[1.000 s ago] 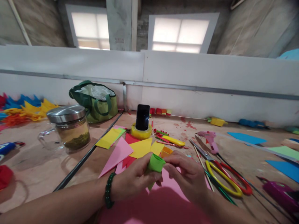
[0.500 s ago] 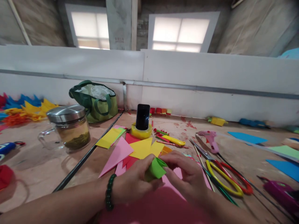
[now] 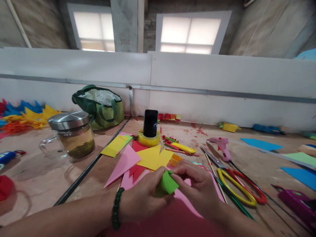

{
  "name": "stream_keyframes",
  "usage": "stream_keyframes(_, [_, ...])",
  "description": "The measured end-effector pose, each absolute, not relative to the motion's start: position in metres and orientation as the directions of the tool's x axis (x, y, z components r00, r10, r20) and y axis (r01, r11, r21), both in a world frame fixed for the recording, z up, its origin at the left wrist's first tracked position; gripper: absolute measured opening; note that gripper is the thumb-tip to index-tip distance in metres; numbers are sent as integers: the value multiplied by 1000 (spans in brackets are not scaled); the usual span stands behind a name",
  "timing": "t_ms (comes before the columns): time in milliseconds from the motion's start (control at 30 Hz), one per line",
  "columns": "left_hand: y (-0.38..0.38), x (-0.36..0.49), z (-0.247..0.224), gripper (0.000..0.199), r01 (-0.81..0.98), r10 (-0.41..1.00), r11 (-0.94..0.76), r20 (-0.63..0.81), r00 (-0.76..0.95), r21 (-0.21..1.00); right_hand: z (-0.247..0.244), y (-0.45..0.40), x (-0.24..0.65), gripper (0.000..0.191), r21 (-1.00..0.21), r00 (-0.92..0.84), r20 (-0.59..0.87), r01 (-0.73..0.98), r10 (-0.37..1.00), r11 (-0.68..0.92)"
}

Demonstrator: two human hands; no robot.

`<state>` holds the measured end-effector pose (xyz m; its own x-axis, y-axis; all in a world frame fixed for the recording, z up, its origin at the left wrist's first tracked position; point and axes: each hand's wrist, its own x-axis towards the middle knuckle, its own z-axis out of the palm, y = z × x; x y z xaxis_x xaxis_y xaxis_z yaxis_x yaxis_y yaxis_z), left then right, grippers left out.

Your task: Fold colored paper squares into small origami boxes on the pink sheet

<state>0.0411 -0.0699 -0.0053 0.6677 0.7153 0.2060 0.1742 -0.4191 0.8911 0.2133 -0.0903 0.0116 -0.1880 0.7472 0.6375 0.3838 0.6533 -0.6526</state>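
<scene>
A bright green piece of paper [image 3: 169,183], curled into a small roll, is between my two hands over pink sheets [image 3: 184,205]. My left hand [image 3: 145,194], with a dark green bead bracelet [image 3: 117,208] at its wrist, wraps round the paper's lower part. Thumb and fingers of my right hand [image 3: 195,184] pinch its upper right edge. Just beyond my hands lie yellow paper pieces [image 3: 150,157], a folded pink piece [image 3: 123,164] and a small orange-yellow folded piece [image 3: 175,160].
Scissors [image 3: 237,187] and a pink glue gun [image 3: 222,146] lie to the right, a yellow utility knife [image 3: 184,148] ahead. A phone [image 3: 150,123] stands in a tape roll [image 3: 148,140]. Left are a glass tea mug [image 3: 76,141] and a green bag [image 3: 108,113].
The green paper has turned a little, and its rolled edge shows differently. My right fingers have closed in on its upper edge. The orange-yellow folded piece shows more clearly.
</scene>
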Motion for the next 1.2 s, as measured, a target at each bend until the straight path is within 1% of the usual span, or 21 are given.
stream_keyframes(67, [-69,41,-5,16,165,723,-387,188,665,907,10,-90,213,14,-672,-175,621,383,764,633])
stream_keyframes(167, [-69,39,-2,22,79,687,-349,197,699,934,8,-89,213,15,-708,-156,587,377,794,598])
stream_keyframes(267, [-71,34,3,34,-26,617,-352,253,745,936,7,-89,212,18,-780,-145,523,316,840,540])
stream_keyframes(333, [-73,33,5,41,-57,607,-331,259,751,942,6,-89,212,20,-827,-144,475,264,868,496])
stream_keyframes(400, [-73,34,4,38,-80,619,-270,237,749,959,5,-89,213,21,-853,-141,439,246,887,461])
stream_keyframes(533, [-71,40,-4,34,-136,632,-146,198,749,980,5,-87,214,25,-862,-135,417,255,899,438])
stream_keyframes(600, [-69,42,-6,35,-154,649,-112,190,736,982,7,-86,215,28,-870,-171,424,196,889,453])
stream_keyframes(667, [-67,43,-8,35,-190,669,-76,191,718,979,9,-86,214,29,-883,-196,438,93,878,461])
stream_keyframes(767, [-65,42,-8,35,-219,702,-25,173,691,975,10,-86,213,20,-899,-169,435,-25,885,437])
stream_keyframes(833, [-64,42,-8,37,-222,723,-15,164,671,975,9,-86,213,12,-907,-148,421,-41,895,420])
stream_keyframes(900, [-63,42,-9,38,-227,735,-14,165,658,974,7,-85,212,8,-901,-134,431,-10,892,434])
stream_keyframes(1000, [-63,42,-8,38,-224,738,-18,164,654,975,4,-84,214,7,-845,-132,507,119,852,521])
stream_keyframes(1100, [-64,43,-8,39,-203,747,-29,156,647,979,4,-85,216,11,-744,-168,586,277,792,609])
stream_keyframes(1200, [-64,43,-8,39,-179,755,-50,154,637,983,5,-86,218,20,-634,-212,642,394,737,665])
